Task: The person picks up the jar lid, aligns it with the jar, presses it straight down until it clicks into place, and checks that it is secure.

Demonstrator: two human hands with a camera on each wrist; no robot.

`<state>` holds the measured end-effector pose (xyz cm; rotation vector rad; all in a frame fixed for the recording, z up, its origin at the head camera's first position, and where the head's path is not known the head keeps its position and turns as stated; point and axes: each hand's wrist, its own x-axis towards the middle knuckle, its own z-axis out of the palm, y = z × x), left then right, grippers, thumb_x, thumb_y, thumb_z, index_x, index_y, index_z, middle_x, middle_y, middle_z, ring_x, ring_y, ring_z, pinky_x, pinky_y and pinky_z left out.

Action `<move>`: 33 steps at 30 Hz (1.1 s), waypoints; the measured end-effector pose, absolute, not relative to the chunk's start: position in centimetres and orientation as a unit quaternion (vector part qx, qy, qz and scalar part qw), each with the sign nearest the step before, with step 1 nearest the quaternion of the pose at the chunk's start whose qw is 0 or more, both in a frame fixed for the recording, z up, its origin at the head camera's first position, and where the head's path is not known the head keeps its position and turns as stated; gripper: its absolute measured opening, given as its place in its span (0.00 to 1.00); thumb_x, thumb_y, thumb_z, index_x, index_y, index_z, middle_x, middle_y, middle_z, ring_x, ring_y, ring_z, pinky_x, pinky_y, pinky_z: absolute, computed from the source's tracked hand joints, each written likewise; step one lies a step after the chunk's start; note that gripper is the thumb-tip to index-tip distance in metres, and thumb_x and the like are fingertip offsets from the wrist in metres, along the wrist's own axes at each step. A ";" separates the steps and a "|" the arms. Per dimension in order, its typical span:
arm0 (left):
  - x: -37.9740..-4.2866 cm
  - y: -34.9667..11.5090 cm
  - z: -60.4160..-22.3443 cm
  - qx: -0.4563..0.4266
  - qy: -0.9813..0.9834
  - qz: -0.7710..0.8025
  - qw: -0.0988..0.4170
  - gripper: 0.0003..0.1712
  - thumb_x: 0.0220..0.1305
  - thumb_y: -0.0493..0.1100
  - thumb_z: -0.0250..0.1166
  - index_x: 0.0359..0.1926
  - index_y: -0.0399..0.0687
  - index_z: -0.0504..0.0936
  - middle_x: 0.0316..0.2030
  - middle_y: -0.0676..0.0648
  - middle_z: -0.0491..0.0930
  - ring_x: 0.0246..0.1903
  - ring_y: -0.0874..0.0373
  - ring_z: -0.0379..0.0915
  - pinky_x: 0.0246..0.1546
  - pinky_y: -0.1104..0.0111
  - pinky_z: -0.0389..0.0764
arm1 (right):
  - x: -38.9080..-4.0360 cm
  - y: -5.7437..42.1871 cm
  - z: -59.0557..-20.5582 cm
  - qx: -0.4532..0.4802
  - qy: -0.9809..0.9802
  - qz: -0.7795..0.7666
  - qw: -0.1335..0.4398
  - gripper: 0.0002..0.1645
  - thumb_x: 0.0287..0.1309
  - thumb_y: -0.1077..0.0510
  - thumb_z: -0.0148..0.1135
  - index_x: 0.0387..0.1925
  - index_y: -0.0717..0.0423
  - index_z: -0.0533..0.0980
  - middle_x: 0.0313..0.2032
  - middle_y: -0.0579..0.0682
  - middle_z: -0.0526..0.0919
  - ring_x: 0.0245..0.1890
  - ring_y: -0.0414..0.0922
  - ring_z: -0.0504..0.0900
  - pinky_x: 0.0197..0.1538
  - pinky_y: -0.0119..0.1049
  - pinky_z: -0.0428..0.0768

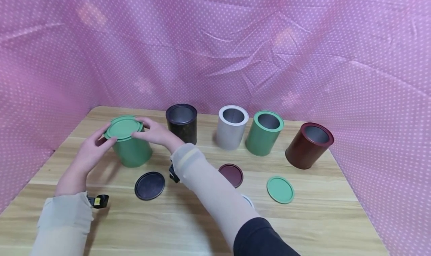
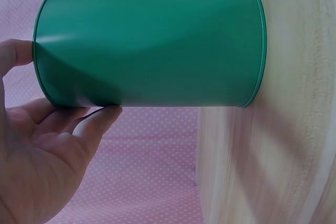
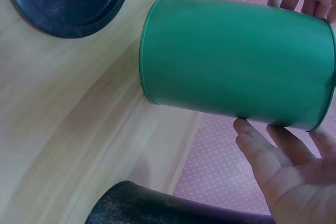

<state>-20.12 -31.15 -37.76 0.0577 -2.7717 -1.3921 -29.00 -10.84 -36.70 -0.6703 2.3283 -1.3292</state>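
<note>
A green can [image 1: 133, 153] stands on the left of the wooden table, with a green lid [image 1: 122, 128] on its top. My left hand [image 1: 88, 151] grips the can's upper end from the left, thumb at the rim and fingers along the side. From the right, my right hand [image 1: 157, 133] holds the same upper end, its fingers against the wall and its thumb near the lid's edge. Both wrist views show the can's wall [image 2: 149, 40] with its base on the table; the lid's top face is hidden there.
Open cans stand along the back: black [image 1: 183, 127], white [image 1: 231, 132], green [image 1: 262, 140] and dark red [image 1: 303, 151]. Loose lids lie in front: black [image 1: 149, 186], dark red [image 1: 232, 174] and green [image 1: 280, 189]. My right forearm partly covers a white lid [image 1: 248, 200]. A pink dotted cloth [image 1: 215, 42] surrounds the table.
</note>
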 end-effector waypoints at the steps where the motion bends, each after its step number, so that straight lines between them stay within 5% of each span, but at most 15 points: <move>1: -20.1 -31.1 -37.8 0.020 -0.894 -0.448 0.019 0.42 0.72 0.58 0.49 0.77 0.51 0.41 0.72 0.25 0.43 0.67 0.24 0.49 0.60 0.34 0.60 | -29.1 -10.8 -36.7 -0.238 0.828 -0.471 0.189 0.34 0.60 0.41 0.62 0.67 0.28 0.65 0.67 0.38 0.69 0.68 0.38 0.67 0.67 0.43 0.69; 33: -20.4 -31.4 -35.8 0.000 -0.941 -0.338 -0.026 0.44 0.71 0.60 0.50 0.75 0.40 0.44 0.68 0.23 0.50 0.63 0.25 0.57 0.60 0.35 0.63 | -29.9 -10.9 -35.1 -0.241 0.867 -0.389 0.197 0.35 0.54 0.41 0.67 0.65 0.30 0.69 0.64 0.42 0.74 0.63 0.38 0.72 0.63 0.38 0.73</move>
